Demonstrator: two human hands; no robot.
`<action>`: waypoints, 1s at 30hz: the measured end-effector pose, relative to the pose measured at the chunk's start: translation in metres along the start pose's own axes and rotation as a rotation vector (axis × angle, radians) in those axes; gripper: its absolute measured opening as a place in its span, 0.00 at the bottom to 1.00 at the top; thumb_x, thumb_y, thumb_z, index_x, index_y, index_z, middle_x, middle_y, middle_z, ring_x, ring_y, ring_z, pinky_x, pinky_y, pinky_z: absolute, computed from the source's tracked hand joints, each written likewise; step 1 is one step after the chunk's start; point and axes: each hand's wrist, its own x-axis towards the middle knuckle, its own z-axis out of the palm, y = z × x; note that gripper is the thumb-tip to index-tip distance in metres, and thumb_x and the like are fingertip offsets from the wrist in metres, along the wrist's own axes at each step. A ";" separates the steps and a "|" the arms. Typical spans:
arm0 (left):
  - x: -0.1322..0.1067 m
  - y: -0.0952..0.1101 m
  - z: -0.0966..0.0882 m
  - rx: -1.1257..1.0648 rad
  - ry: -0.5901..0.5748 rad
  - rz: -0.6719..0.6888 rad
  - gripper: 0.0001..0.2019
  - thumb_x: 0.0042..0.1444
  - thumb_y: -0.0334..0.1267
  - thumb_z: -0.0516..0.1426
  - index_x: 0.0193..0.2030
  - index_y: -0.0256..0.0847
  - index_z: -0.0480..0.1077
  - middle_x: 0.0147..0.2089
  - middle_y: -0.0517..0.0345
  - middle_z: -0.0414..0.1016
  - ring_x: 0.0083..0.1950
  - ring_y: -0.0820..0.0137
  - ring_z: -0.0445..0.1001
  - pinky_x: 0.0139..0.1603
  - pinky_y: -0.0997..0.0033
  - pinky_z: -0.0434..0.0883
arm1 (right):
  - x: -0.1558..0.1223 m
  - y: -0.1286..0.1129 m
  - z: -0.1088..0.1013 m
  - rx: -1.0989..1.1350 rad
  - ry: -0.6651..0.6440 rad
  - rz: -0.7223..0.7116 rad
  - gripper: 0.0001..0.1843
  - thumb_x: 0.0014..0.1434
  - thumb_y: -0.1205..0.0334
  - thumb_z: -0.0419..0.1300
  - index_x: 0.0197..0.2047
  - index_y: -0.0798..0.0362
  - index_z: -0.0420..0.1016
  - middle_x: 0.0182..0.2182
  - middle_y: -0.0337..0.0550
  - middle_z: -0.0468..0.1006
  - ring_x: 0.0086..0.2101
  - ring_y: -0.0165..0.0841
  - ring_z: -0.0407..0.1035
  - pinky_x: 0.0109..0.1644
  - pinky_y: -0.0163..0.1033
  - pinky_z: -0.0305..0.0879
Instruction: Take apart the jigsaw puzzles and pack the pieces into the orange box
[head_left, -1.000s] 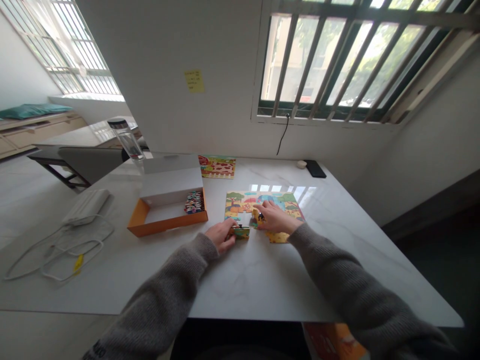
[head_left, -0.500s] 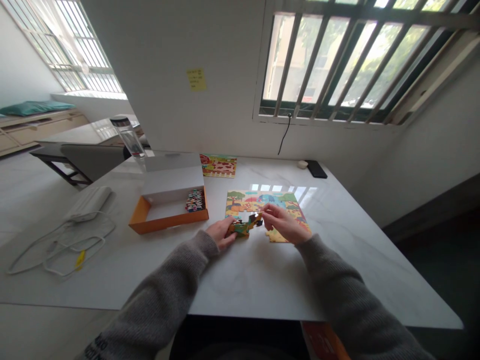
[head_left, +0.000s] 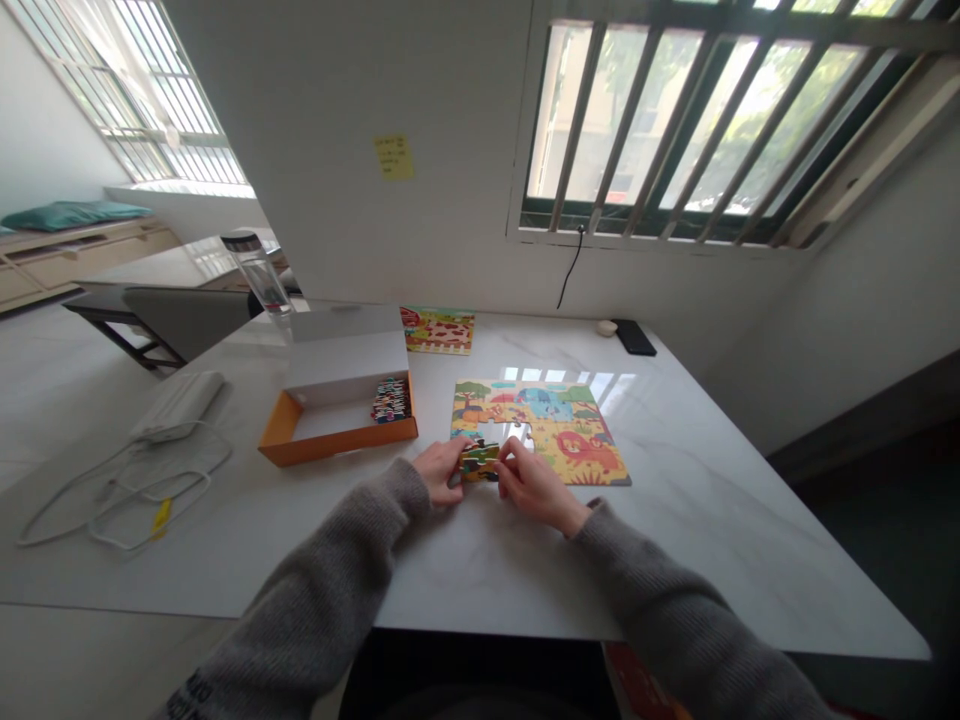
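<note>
A jigsaw puzzle [head_left: 585, 455] with a lion, an elephant and trees lies flat on the table, with a gap in its lower middle where the white tabletop shows. Several green and yellow puzzle pieces [head_left: 480, 459] are at the gap's lower left. My left hand [head_left: 441, 472] is closed on their left side, with its fingertips over the edge. From the right, my right hand [head_left: 534, 485] pinches at the right edge of these pieces, thumb and finger together. Its fingers partly hide what is between them.
An orange box [head_left: 345, 436] with its lid raised stands left of the puzzle, with a stack of pieces [head_left: 391, 400] inside. Behind are a picture board [head_left: 439, 332] and a black phone [head_left: 634, 338]. A white cable [head_left: 127, 545] and a glass bottle [head_left: 259, 275] are at the left.
My right hand has moved left and slightly down, from over the puzzle's lion to the pieces at my left hand. The tilted piece between my hands has come down. My left hand has barely moved.
</note>
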 end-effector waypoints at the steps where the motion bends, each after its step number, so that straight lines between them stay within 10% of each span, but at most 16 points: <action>1: -0.001 0.001 0.001 0.002 0.012 0.000 0.26 0.44 0.33 0.58 0.52 0.42 0.60 0.42 0.54 0.74 0.43 0.61 0.73 0.44 0.69 0.67 | 0.000 0.001 0.001 -0.014 0.006 0.001 0.03 0.67 0.61 0.49 0.38 0.48 0.58 0.22 0.32 0.76 0.23 0.30 0.67 0.32 0.34 0.58; 12: 0.008 0.001 0.008 -0.053 0.192 0.023 0.11 0.51 0.34 0.55 0.43 0.41 0.66 0.43 0.52 0.71 0.46 0.61 0.70 0.50 0.63 0.69 | 0.025 0.016 -0.053 -0.566 0.038 -0.142 0.10 0.66 0.61 0.54 0.35 0.52 0.72 0.28 0.42 0.75 0.28 0.32 0.66 0.33 0.36 0.57; 17: 0.012 -0.002 0.005 -0.109 0.257 0.029 0.11 0.46 0.29 0.54 0.39 0.41 0.66 0.47 0.50 0.73 0.53 0.60 0.69 0.59 0.58 0.66 | 0.071 0.036 -0.083 -0.819 -0.171 -0.271 0.07 0.62 0.64 0.59 0.42 0.56 0.75 0.41 0.53 0.76 0.43 0.40 0.69 0.46 0.40 0.63; 30: 0.011 -0.007 0.009 -0.234 0.250 -0.061 0.15 0.50 0.31 0.55 0.47 0.37 0.67 0.46 0.50 0.73 0.48 0.62 0.73 0.54 0.62 0.71 | 0.095 0.030 -0.068 -1.191 -0.363 -0.380 0.17 0.58 0.70 0.58 0.52 0.62 0.70 0.40 0.59 0.78 0.40 0.44 0.74 0.39 0.41 0.66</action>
